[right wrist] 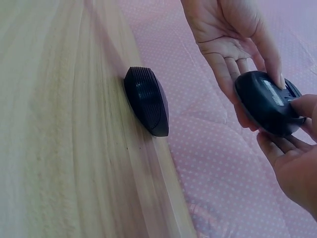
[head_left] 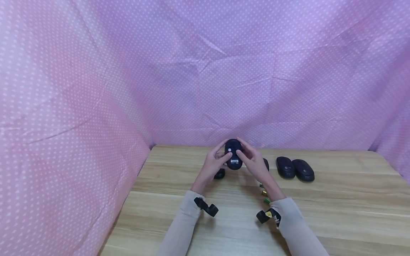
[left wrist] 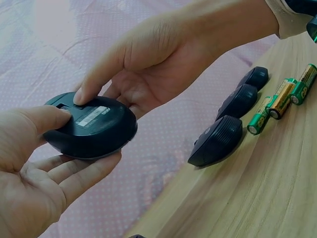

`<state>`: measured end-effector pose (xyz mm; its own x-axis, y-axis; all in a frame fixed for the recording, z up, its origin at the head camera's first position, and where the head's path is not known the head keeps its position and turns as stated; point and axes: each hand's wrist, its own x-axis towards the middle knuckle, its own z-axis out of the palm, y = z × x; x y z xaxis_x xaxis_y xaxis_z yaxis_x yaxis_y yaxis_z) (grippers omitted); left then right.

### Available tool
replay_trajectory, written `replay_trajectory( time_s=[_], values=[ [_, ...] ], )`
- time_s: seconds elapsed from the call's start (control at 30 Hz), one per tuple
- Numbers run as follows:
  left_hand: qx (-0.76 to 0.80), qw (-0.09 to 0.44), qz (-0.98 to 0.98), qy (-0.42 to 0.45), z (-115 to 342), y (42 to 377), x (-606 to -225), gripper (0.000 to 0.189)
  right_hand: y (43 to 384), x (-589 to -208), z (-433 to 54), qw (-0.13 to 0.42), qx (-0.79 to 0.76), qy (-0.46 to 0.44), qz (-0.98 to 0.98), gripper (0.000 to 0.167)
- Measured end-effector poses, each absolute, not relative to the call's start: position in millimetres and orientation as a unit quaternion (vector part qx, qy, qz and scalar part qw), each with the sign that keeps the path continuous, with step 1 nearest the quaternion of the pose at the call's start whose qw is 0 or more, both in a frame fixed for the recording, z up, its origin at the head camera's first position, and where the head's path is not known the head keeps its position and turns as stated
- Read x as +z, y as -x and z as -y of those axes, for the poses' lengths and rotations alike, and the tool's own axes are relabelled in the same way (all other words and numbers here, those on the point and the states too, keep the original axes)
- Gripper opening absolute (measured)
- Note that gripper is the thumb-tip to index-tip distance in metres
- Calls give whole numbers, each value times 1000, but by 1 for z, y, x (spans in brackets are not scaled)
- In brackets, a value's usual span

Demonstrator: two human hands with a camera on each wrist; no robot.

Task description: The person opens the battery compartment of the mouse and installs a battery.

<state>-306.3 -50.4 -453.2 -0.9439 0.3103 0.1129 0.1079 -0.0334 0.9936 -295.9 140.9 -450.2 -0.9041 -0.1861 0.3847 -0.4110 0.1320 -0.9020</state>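
Observation:
A black computer mouse is held up over the far part of the table, its underside with a white label turned toward me. My left hand grips its left side, thumb on the underside and fingers behind. From the right, my right hand grips it the same way. In the left wrist view both thumbs press near a small recess in the underside of the mouse. The right wrist view shows the held mouse between both hands, fingers supporting it from below.
Another black mouse lies by my left wrist, partly hidden. Two mice lie side by side at right; a further one is mostly behind my right hand. Green and gold batteries lie near my right forearm. Pink dotted cloth hangs behind the table.

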Motion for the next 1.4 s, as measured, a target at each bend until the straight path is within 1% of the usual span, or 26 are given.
replay_trajectory(
  time_s=[0.17,0.43,0.57,0.87,1.03,1.13,1.3,1.4],
  values=[
    [692,85,-697,-166,53,306,-453,61,295,-450,-141,99,640,-172,743,47],
    [663,92,-721,-178,56,307,-450,56,293,-448,-142,99,658,-129,735,38],
    [650,101,-732,-180,57,305,-448,56,293,-447,-142,103,673,-122,722,36],
    [624,128,-749,-181,59,303,-448,57,295,-447,-146,132,684,-116,708,32],
    [616,130,-752,-196,62,302,-447,54,296,-446,-150,137,680,-99,713,32],
    [605,125,-759,-204,64,302,-446,53,296,-445,-151,134,682,-86,714,34],
    [580,120,-783,-192,68,303,-445,54,296,-438,-154,110,698,-60,705,37],
    [578,120,-785,-187,71,304,-444,54,294,-432,-157,106,702,-40,703,38]
  ],
)
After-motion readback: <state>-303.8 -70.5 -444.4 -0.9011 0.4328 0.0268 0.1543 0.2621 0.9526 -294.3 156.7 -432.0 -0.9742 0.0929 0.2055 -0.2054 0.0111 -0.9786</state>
